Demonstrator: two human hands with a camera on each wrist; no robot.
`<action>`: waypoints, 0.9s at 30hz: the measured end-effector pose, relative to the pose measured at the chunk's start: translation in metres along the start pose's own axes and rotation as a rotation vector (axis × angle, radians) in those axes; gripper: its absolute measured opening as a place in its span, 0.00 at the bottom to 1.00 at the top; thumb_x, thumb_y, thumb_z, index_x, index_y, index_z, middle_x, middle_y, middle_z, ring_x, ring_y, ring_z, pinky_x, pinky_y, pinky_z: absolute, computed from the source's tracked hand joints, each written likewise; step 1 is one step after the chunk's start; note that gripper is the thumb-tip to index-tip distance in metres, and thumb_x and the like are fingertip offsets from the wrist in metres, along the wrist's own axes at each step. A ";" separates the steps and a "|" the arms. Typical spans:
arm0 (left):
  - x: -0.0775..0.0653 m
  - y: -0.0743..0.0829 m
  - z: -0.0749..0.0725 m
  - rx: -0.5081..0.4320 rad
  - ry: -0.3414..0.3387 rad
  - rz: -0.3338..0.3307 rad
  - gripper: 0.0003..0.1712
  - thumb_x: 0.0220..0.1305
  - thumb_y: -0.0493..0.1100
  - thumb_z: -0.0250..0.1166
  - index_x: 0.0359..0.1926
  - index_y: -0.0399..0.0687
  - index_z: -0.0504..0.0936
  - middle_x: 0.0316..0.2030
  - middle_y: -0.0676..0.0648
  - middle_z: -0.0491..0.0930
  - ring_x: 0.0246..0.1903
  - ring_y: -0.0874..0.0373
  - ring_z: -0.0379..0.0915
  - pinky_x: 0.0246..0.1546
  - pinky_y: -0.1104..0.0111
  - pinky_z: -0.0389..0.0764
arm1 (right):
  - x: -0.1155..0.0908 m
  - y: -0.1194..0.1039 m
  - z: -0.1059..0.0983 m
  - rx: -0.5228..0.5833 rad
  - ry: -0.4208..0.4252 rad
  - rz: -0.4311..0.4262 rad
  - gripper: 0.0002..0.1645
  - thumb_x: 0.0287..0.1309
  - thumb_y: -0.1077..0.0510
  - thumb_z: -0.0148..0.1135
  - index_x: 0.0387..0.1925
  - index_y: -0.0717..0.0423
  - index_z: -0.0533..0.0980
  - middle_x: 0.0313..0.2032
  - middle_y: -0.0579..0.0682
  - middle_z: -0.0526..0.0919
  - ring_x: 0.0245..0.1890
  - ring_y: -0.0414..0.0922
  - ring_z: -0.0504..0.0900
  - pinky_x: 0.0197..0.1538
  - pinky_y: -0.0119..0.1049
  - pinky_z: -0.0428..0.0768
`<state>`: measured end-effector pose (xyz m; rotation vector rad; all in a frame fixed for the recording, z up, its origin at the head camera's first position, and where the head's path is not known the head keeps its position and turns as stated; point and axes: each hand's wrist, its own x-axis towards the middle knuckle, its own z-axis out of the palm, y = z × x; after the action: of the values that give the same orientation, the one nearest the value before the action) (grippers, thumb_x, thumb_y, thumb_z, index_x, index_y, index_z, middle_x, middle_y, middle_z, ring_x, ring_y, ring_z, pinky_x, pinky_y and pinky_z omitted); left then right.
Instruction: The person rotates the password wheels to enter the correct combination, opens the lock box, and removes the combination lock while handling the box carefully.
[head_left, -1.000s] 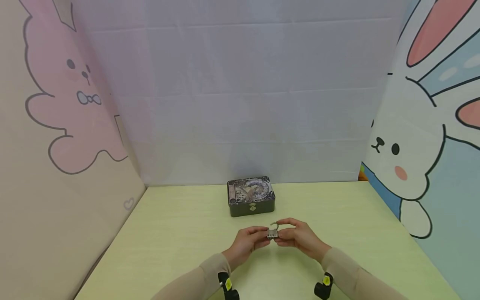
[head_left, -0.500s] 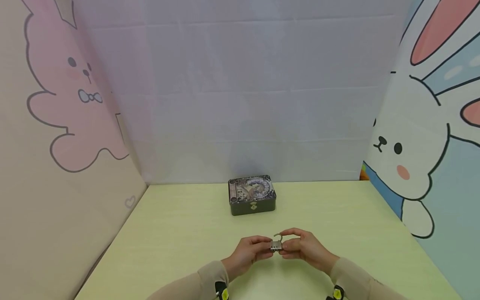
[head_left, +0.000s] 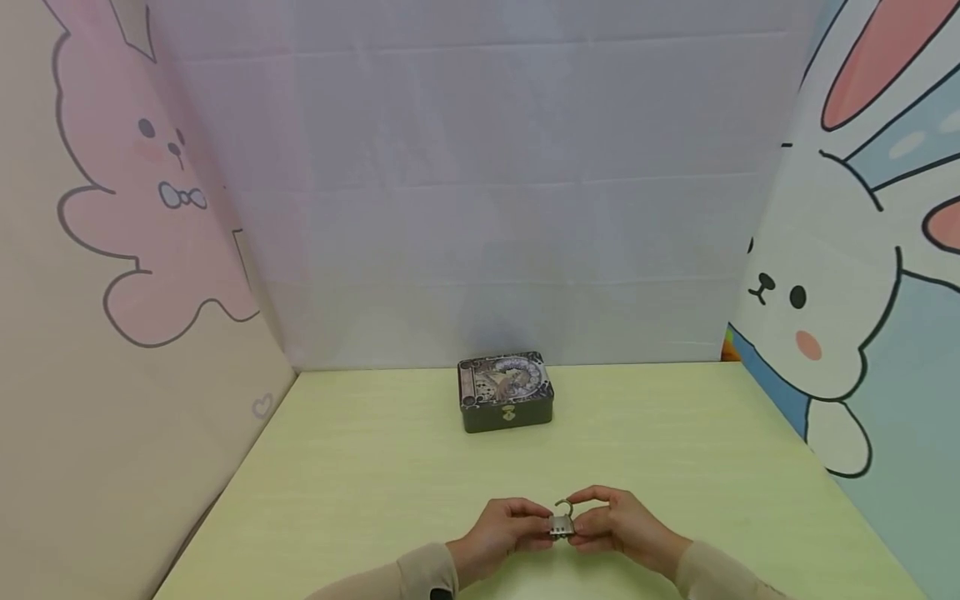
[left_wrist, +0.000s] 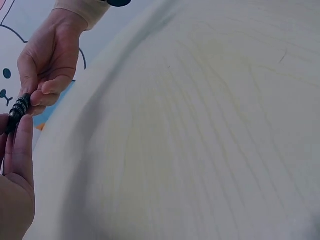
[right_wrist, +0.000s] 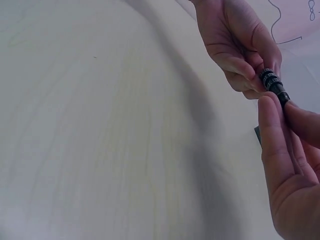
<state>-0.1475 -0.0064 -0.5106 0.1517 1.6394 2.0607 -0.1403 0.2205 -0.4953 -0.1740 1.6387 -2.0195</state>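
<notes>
A small metal combination padlock [head_left: 561, 526] is held over the near part of the table, its curved shackle swung up and unhooked at one end. My left hand [head_left: 506, 537] pinches the lock body from the left between thumb and fingers. From the other side my right hand [head_left: 630, 532] pinches the body too, with its index finger raised to the shackle. Both wrist views show the lock's ridged number dials [left_wrist: 20, 107] between the two hands; in the right wrist view the dark lock [right_wrist: 275, 86] lies between the fingertips.
A dark tin box [head_left: 506, 392] with a printed lid and a gold clasp stands at the back of the pale yellow-green table [head_left: 360, 467]. A white cloth [head_left: 480, 208] hangs behind it, and rabbit-printed panels [head_left: 810, 333] border both sides.
Both hands have drawn back toward the near edge and slightly right, carrying the padlock with them. Their grip on it and the open shackle look the same; the tin box has stayed put.
</notes>
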 end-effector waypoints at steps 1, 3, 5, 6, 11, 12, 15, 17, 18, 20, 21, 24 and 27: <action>-0.001 -0.001 0.000 0.011 -0.005 -0.005 0.11 0.64 0.27 0.64 0.46 0.23 0.82 0.38 0.41 0.85 0.36 0.55 0.84 0.40 0.67 0.87 | -0.001 0.002 0.000 -0.001 -0.005 0.004 0.21 0.62 0.71 0.59 0.57 0.70 0.72 0.35 0.56 0.87 0.34 0.46 0.88 0.40 0.37 0.88; -0.003 -0.005 0.001 0.028 -0.018 -0.014 0.10 0.63 0.27 0.64 0.45 0.24 0.83 0.37 0.40 0.85 0.35 0.56 0.84 0.40 0.66 0.87 | -0.004 0.005 -0.001 0.001 -0.015 0.012 0.20 0.61 0.71 0.59 0.56 0.70 0.73 0.34 0.56 0.87 0.34 0.47 0.88 0.40 0.37 0.88; -0.005 -0.008 0.001 0.045 -0.032 -0.023 0.10 0.63 0.26 0.64 0.44 0.24 0.83 0.38 0.40 0.85 0.35 0.55 0.84 0.40 0.66 0.87 | -0.007 0.008 -0.001 0.007 -0.025 0.025 0.20 0.61 0.72 0.59 0.55 0.69 0.73 0.35 0.56 0.87 0.34 0.47 0.88 0.40 0.37 0.88; -0.006 -0.009 0.001 0.054 -0.038 -0.028 0.09 0.63 0.26 0.63 0.44 0.24 0.83 0.38 0.40 0.85 0.36 0.55 0.84 0.40 0.65 0.87 | -0.008 0.009 -0.001 0.009 -0.029 0.032 0.20 0.61 0.72 0.58 0.55 0.69 0.73 0.35 0.56 0.87 0.34 0.47 0.88 0.40 0.37 0.88; -0.012 -0.017 0.000 0.099 -0.075 -0.054 0.09 0.63 0.27 0.64 0.43 0.26 0.84 0.38 0.37 0.86 0.35 0.56 0.84 0.38 0.66 0.88 | -0.017 0.018 -0.001 0.053 -0.065 0.058 0.19 0.60 0.73 0.59 0.53 0.67 0.75 0.35 0.55 0.87 0.35 0.47 0.87 0.40 0.36 0.88; -0.012 -0.019 0.000 0.107 -0.082 -0.061 0.09 0.63 0.27 0.65 0.43 0.26 0.84 0.38 0.37 0.86 0.34 0.57 0.84 0.37 0.67 0.88 | -0.019 0.019 -0.001 0.072 -0.080 0.061 0.18 0.60 0.73 0.59 0.52 0.66 0.76 0.34 0.55 0.87 0.34 0.47 0.87 0.40 0.36 0.88; -0.015 -0.022 0.000 0.133 -0.091 -0.077 0.08 0.62 0.28 0.66 0.42 0.28 0.85 0.37 0.38 0.86 0.33 0.58 0.84 0.36 0.69 0.87 | -0.023 0.025 -0.002 0.120 -0.120 0.080 0.16 0.61 0.72 0.58 0.51 0.63 0.77 0.34 0.54 0.87 0.34 0.46 0.87 0.40 0.35 0.87; -0.019 -0.023 0.001 0.152 -0.098 -0.082 0.08 0.62 0.28 0.66 0.42 0.28 0.85 0.37 0.37 0.86 0.32 0.58 0.85 0.35 0.70 0.87 | -0.024 0.029 -0.002 0.114 -0.125 0.092 0.15 0.62 0.71 0.58 0.50 0.62 0.77 0.33 0.54 0.86 0.33 0.45 0.87 0.39 0.33 0.87; -0.021 -0.023 0.002 0.165 -0.102 -0.086 0.08 0.62 0.28 0.66 0.42 0.27 0.85 0.36 0.38 0.86 0.32 0.57 0.85 0.35 0.70 0.87 | -0.025 0.031 -0.001 0.103 -0.125 0.098 0.15 0.62 0.70 0.58 0.50 0.62 0.77 0.33 0.54 0.86 0.33 0.44 0.87 0.39 0.32 0.87; -0.024 -0.024 0.002 0.193 -0.118 -0.085 0.08 0.63 0.29 0.66 0.42 0.26 0.85 0.36 0.38 0.86 0.33 0.57 0.85 0.36 0.70 0.87 | -0.026 0.034 0.000 0.049 -0.109 0.107 0.15 0.62 0.68 0.59 0.50 0.63 0.77 0.32 0.52 0.86 0.31 0.41 0.86 0.38 0.30 0.86; -0.025 -0.024 0.001 0.215 -0.125 -0.086 0.09 0.63 0.29 0.66 0.42 0.26 0.85 0.36 0.38 0.86 0.32 0.58 0.84 0.35 0.70 0.87 | -0.027 0.035 0.000 0.018 -0.104 0.106 0.15 0.62 0.68 0.59 0.50 0.63 0.77 0.31 0.50 0.85 0.29 0.40 0.84 0.37 0.29 0.85; -0.028 -0.025 -0.001 0.283 -0.154 -0.076 0.10 0.63 0.31 0.66 0.42 0.26 0.85 0.35 0.39 0.87 0.30 0.63 0.83 0.33 0.75 0.85 | -0.028 0.040 0.000 -0.067 -0.097 0.088 0.15 0.60 0.67 0.60 0.50 0.65 0.78 0.29 0.47 0.85 0.27 0.36 0.81 0.34 0.26 0.82; -0.030 -0.026 -0.004 0.334 -0.188 -0.058 0.10 0.63 0.32 0.65 0.41 0.25 0.85 0.33 0.40 0.87 0.28 0.67 0.79 0.30 0.79 0.80 | -0.029 0.044 0.000 -0.092 -0.113 0.066 0.14 0.59 0.68 0.60 0.48 0.65 0.80 0.29 0.47 0.86 0.27 0.36 0.81 0.33 0.26 0.81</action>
<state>-0.1151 -0.0189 -0.5297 0.3941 1.8316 1.6610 -0.1020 0.2287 -0.5299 -0.2585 1.6461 -1.8521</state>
